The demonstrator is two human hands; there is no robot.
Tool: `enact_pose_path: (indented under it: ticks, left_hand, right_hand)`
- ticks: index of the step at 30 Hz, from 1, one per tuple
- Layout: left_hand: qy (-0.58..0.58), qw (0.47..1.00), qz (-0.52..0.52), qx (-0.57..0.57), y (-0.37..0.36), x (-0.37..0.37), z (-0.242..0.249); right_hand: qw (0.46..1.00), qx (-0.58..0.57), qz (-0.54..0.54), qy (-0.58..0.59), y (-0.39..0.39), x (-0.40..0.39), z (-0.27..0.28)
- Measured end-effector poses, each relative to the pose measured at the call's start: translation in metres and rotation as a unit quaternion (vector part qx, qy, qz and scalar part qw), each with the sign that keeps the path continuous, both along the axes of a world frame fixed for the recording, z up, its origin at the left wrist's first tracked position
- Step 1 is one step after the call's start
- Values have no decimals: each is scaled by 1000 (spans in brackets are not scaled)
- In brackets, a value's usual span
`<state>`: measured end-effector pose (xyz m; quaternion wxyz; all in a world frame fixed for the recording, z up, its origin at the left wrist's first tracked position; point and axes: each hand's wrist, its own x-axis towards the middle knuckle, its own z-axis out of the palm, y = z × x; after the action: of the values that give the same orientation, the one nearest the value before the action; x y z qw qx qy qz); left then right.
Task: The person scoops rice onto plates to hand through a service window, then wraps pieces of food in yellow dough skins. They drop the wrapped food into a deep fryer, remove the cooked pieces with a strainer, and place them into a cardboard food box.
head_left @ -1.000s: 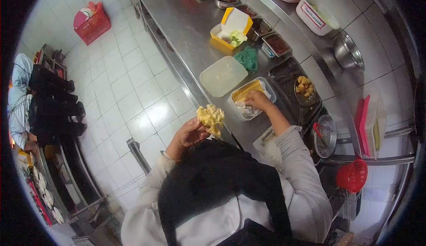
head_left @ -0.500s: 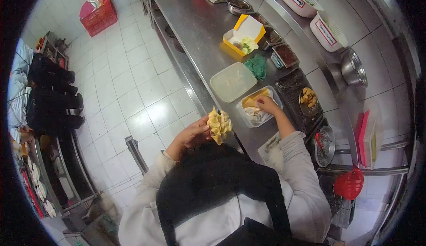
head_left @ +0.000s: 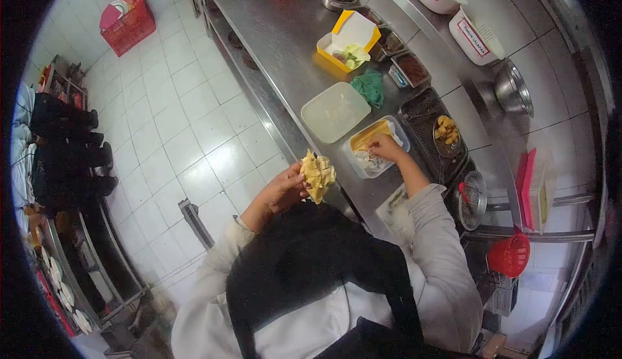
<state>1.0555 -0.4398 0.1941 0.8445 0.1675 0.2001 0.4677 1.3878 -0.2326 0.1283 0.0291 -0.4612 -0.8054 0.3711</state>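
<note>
My left hand [head_left: 280, 192] is closed around a bunch of pale yellow folded wontons [head_left: 317, 176], held up in front of the counter's edge. My right hand [head_left: 387, 147] reaches into a clear plastic container [head_left: 403, 140], its fingers bent and pinched together. Inside that container are flat yellow dough sheets [head_left: 364, 140] and a crumpled white wrapping [head_left: 370, 163]. Whatever is between my right fingertips is hidden from above. Just beyond the container lies a pale plastic lid [head_left: 335, 113], flat on the steel counter.
On the steel counter [head_left: 272, 48] are an open yellow box [head_left: 350, 42] with greens, a green cloth [head_left: 368, 89] and sauce tubs [head_left: 411, 69]. Along the wall side stand a dark wire tray [head_left: 421, 110], a dish of fried pieces [head_left: 447, 131] and a strainer [head_left: 473, 200].
My right hand has shifted slightly within the container, its fingertips lower over the white wrapping. My left hand still holds the wontons, now turned a little. The whole view has shifted slightly.
</note>
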Motion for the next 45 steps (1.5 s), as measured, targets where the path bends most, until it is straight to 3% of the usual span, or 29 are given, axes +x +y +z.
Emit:
enact_pose_path:
  ticks: [2, 4, 7, 10, 13, 17, 19, 20, 22, 26, 28, 31, 32, 33, 34, 36, 37, 39, 41, 43, 45]
  left_hand:
    - [-4, 1000, -1, 13, 0, -1, 4]
    - [-6, 1000, -2, 28, 3, -1, 5]
    - [-49, 998, -23, -18, 8, -5, 4]
    - [-59, 994, -84, -43, 12, -10, 14]
    - [-9, 998, -53, -15, 16, -2, 14]
    - [-96, 992, -83, -16, 28, 5, -5]
    - [-107, 991, -81, -29, 35, 10, -2]
    - [-103, 991, -86, -23, 40, 11, -1]
    - [-102, 989, -102, -23, 48, 17, -6]
    - [-86, 987, -134, -19, 57, 38, -20]
    - [-83, 986, -145, -20, 60, 52, -23]
    - [-96, 980, -174, -16, 55, 72, -19]
    - [-77, 978, -193, -20, 53, 77, -13]
    - [-57, 975, -213, -22, 51, 85, -8]
    - [-57, 971, -230, -15, 47, 93, -7]
    - [-167, 935, -296, -99, 41, 110, -10]
    - [-164, 933, -308, -93, 36, 120, -11]
    - [-171, 928, -317, -96, 22, 139, -13]
    - [-155, 922, -342, -96, 8, 160, -8]
    - [-135, 917, -363, -95, -10, 182, -6]
    - [-150, 886, -408, -158, -34, 207, -15]
  right_hand:
    - [998, -41, -23, 35, 1, 2, -1]
    - [987, -95, -122, 38, -4, -3, 15]
    - [973, -151, -136, 111, 9, 13, -3]
    - [955, -185, -205, 107, 9, 18, -3]
    - [937, -200, -247, 147, 8, 13, -1]
    - [921, -205, -284, 169, 5, 11, -7]
    - [952, -54, -270, 130, 8, 18, -29]
    - [949, -55, -283, 126, 5, 19, -34]
    - [914, 138, -340, 173, -6, 7, -26]
    - [853, 247, -414, 201, -18, 20, -18]
    - [757, 326, -489, 284, -26, 23, 3]
    - [698, 347, -542, 314, -56, 26, 57]
    - [723, 376, -497, 297, -62, 41, 59]
    - [713, 385, -507, 293, -73, 44, 71]
    - [728, 357, -512, 284, -82, 38, 89]
    - [761, 329, -483, 279, -99, 59, 93]
    - [753, 339, -490, 279, -114, 54, 115]
    - [727, 168, -552, 372, -157, 40, 150]
    - [736, 249, -525, 346, -201, 55, 143]
    - [713, 94, -567, 402, -255, 58, 152]
    - [731, 112, -561, 372, -310, 65, 149]
